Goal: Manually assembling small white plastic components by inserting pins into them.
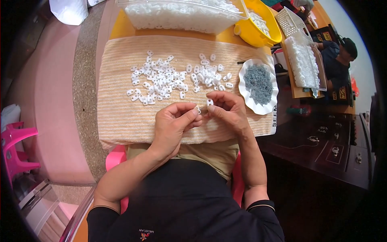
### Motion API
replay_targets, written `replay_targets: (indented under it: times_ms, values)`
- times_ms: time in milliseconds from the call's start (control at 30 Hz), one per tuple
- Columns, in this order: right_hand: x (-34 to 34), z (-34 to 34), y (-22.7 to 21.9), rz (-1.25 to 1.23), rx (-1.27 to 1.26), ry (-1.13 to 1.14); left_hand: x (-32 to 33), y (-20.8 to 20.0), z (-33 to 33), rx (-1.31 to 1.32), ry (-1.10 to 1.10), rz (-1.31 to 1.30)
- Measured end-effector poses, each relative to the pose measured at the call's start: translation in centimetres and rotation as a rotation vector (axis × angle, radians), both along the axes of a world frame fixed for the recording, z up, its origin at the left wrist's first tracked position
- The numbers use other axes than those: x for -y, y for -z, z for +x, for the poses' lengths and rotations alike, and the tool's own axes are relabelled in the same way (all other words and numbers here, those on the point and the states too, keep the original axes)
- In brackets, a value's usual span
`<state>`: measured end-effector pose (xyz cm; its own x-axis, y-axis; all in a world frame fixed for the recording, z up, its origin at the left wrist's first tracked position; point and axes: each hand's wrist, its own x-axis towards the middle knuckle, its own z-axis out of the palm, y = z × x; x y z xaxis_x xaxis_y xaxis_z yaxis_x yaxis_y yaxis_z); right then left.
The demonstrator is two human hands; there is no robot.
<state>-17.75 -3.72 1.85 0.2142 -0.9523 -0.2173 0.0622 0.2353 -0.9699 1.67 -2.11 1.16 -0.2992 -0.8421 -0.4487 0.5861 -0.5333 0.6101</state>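
Observation:
Near the front edge of a striped towel (121, 121), my hands meet close together. My left hand (174, 124) pinches a small white plastic piece (198, 110), mostly hidden by the thumb and finger. Between thumb and forefinger, my right hand (229, 113) grips a white cord-lock piece (209, 102) with two holes, held upright. Whether the two pieces touch I cannot tell. Beyond my hands lie a large pile of white notched pieces (159, 76) and a smaller pile of white two-hole pieces (209, 74). To the right, a white scalloped plate (271, 105) carries many small grey metal springs (258, 84).
A clear bin (181, 24) of white pieces stands at the back, beside a yellow basin (274, 34) holding more. At the right, another person (338, 56) sits by a long tray (305, 64) of white pieces. A pink stool (18, 145) stands far left.

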Motion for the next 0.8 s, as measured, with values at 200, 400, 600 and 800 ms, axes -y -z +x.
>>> replay_targets:
  times_ms: [200,400,600,800]
  values:
    - [-0.22,-0.04,0.05,-0.024,0.002,-0.016,-0.04,0.04,-0.11,-0.003,-0.004,-0.005]
    - [-0.10,-0.29,-0.19,-0.345,-0.384,-0.033,-0.04,0.05,-0.20,-0.014,-0.018,0.010]
    - [0.15,0.07,-0.01,-0.785,-1.040,0.019,-0.13,0.06,-0.14,-0.012,-0.030,0.013]
    - [-0.02,0.06,-0.65,-0.855,-1.195,-0.128,-0.07,0.10,-0.06,-0.012,-0.035,0.003]
